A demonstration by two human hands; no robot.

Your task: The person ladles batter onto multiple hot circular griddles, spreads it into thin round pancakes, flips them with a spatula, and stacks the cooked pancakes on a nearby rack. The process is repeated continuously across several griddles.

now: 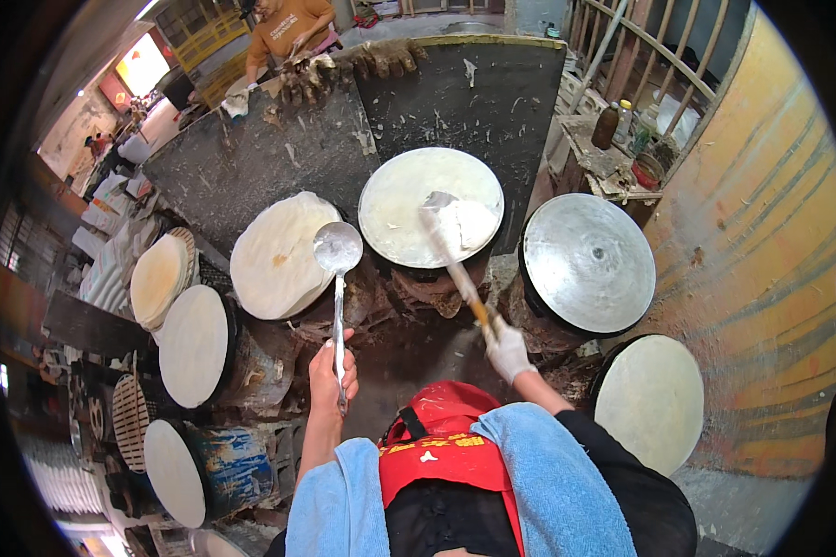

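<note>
In my bare left hand [333, 372] is a metal ladle [338, 248], its bowl held over the right edge of a griddle covered by a thin pale flatbread [282, 257]. My right hand [510, 351], in a white glove, grips the wooden handle of a flat scraper [462, 278], blurred by motion. The scraper's blade is over the middle round griddle [383, 240], which a pale layer of dough or batter coats. A thicker white lump [468, 226] sits by the blade. To the right stands a bare metal griddle [585, 261].
More coated griddles stand at left [194, 348], lower left [174, 473] and right [651, 404]. Stacked flatbreads [157, 282] lie on a woven tray. Behind a dark board [460, 90] with worn gloves [383, 59] is another person [289, 31]. Bottles [606, 125] stand on a ledge.
</note>
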